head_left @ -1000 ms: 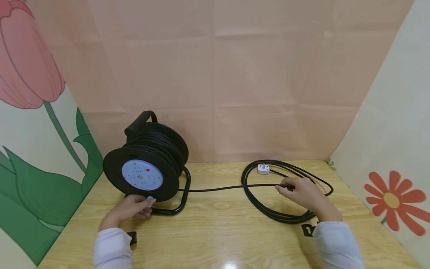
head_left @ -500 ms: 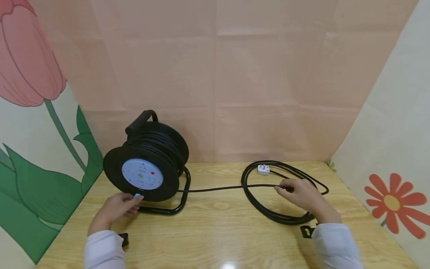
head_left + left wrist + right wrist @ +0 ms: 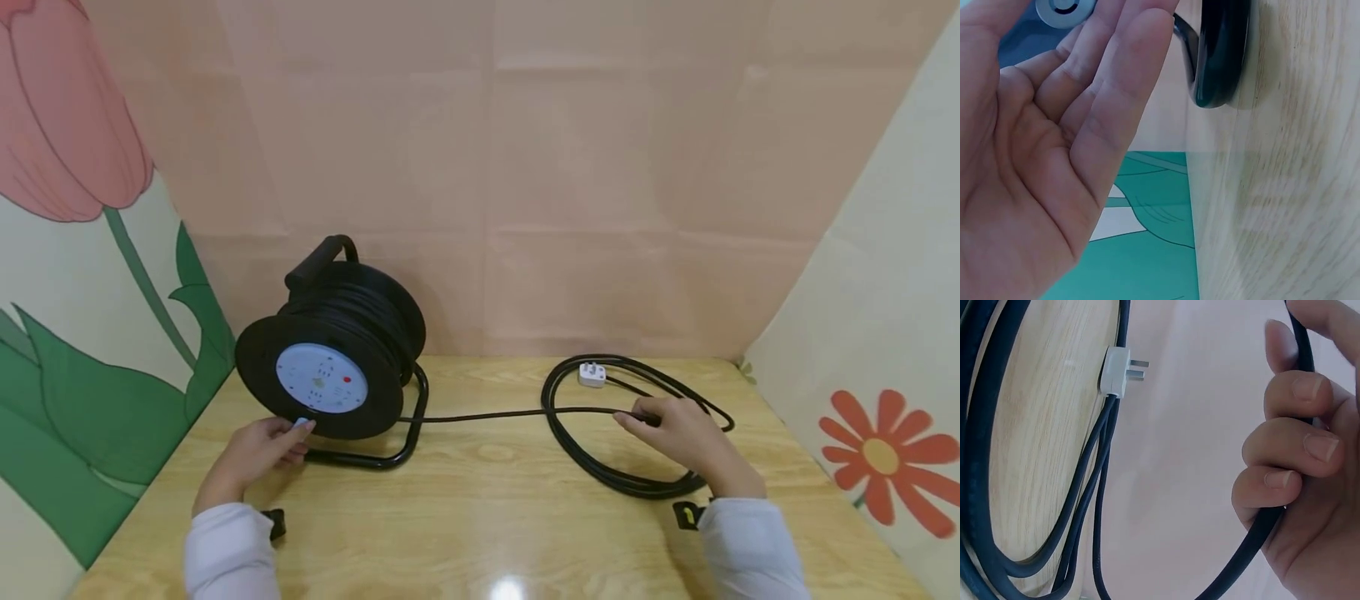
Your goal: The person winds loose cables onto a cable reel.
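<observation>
Hiding cable (image 3: 487, 414) under right hand (image 3: 686, 433), reel's far flange unseen

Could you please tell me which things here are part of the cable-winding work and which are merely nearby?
In use:
cable reel, left hand at its knob
black cable, gripped by right hand
white plug on the loose coil

Merely nearby:
wooden table
flower-painted panels

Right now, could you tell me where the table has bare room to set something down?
The near edge of the wooden table between the two sleeves is bare, as is the back strip between the cable reel and the loose cable coil. It is crowded inside the coil, by the white plug.
</observation>
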{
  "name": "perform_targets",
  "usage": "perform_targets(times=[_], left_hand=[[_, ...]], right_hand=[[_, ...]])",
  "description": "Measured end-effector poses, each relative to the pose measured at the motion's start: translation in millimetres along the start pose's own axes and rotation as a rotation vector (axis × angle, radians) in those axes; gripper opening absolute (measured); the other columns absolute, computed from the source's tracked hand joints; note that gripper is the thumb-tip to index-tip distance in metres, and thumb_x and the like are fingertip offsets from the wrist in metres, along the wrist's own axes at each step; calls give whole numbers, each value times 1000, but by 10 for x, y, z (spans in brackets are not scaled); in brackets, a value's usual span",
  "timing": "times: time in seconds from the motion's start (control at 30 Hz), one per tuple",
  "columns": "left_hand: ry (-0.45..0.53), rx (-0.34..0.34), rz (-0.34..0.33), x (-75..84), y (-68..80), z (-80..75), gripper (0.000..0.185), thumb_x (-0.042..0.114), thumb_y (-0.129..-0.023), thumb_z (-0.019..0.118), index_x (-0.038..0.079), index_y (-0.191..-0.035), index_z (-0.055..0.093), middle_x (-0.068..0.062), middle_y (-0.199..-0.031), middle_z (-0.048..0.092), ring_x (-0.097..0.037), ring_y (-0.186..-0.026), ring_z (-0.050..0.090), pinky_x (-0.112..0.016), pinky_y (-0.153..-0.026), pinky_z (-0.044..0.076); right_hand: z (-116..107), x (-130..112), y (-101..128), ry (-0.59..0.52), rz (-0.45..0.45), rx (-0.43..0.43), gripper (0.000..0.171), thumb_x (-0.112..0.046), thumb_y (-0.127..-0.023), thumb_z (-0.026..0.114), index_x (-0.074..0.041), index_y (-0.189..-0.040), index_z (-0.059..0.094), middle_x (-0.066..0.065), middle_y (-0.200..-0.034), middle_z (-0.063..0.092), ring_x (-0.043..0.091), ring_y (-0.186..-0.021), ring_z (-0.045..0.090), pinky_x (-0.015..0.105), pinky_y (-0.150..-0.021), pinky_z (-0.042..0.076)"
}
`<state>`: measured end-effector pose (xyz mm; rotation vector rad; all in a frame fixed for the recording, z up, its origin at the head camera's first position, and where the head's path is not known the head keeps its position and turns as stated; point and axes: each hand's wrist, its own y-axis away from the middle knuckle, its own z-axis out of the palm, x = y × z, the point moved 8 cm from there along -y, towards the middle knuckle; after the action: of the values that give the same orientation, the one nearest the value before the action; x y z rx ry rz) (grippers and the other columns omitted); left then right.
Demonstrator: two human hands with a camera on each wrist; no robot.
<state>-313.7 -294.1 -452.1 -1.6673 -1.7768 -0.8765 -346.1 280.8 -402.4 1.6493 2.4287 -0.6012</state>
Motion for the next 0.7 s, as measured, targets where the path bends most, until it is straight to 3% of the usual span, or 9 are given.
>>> perform_targets(times=[0.23,0.7], left_hand=[[10,-1,-25,-22,2,-18,60,54,-97,60,-6,-105,65,-5,-89,72,-19,-81,69,-35,-74,58],[41,31,-45,-59,52,-61,63,56,-96,60,-6,-107,64,-6,-93,72,-22,-86,71,-37,-79,58]], right_hand=[[14,-14,-14,-17,-25,-21,21,-40,-100,62,-26,-85,66,-12,-70,55,10,-58,45,29,-56,38],[50,-103,-28,-11,-64,-9,23,-40,-100,62,-26,-82,61,-11,-62,45,7,-53,39,27,-52,33]])
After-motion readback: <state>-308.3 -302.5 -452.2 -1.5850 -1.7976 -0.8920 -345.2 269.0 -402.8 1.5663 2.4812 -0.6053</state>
